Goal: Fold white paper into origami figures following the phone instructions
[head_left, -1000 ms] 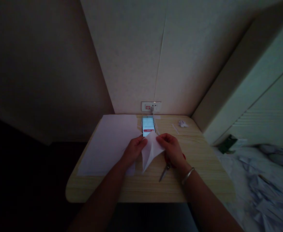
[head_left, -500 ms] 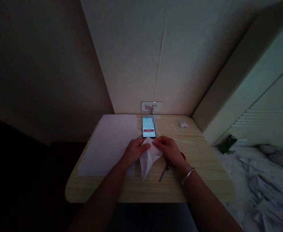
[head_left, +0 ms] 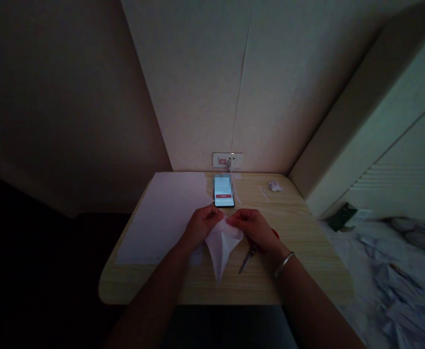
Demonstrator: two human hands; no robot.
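A folded piece of white paper (head_left: 221,247) hangs between my hands, its long point aimed down toward me. My left hand (head_left: 202,224) pinches its upper left edge, and my right hand (head_left: 251,226) pinches the upper right edge. Creases run down the paper's middle. Partly under my right hand lies a pair of scissors (head_left: 247,260) with red handles, blades toward the table's front. Just beyond my fingers a lit phone (head_left: 224,192) rests on the table.
White paper sheets (head_left: 161,218) cover the left of the wooden table (head_left: 303,261). A crumpled paper scrap (head_left: 275,185) and a thin paper strip (head_left: 263,194) lie at the back right. A wall socket (head_left: 227,160) with a plug sits behind the phone. Papers (head_left: 408,300) are strewn at lower right.
The folded paper has turned and moved slightly toward me, its lower point now nearer the table's front. My thumbs have shifted to its top edge.
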